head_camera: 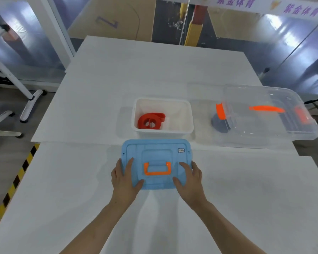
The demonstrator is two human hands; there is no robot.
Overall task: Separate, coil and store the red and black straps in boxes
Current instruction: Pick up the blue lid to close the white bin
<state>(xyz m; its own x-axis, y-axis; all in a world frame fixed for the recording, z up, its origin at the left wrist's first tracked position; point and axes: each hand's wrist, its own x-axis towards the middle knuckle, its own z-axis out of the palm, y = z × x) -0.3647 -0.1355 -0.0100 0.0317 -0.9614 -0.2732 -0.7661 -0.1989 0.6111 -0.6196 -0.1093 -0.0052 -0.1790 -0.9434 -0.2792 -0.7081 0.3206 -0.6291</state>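
Both hands grip the blue lid (156,153) at its near corners, the left hand (124,177) and right hand (189,177) with thumbs on top. The red strap (151,120) lies coiled in the open white box (190,118) just beyond. The dark shape in the lidded clear box (264,125), far right, looks like the black strap (219,123). I'd carry the lid level, square its corners over the rim, then press evenly.

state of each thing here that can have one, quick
white box: open, lid off
blue lid: off the box, held
red strap: coiled, inside white box
clear box: lid on
black strap: inside clear box
left grip: holds blue lid
right grip: holds blue lid
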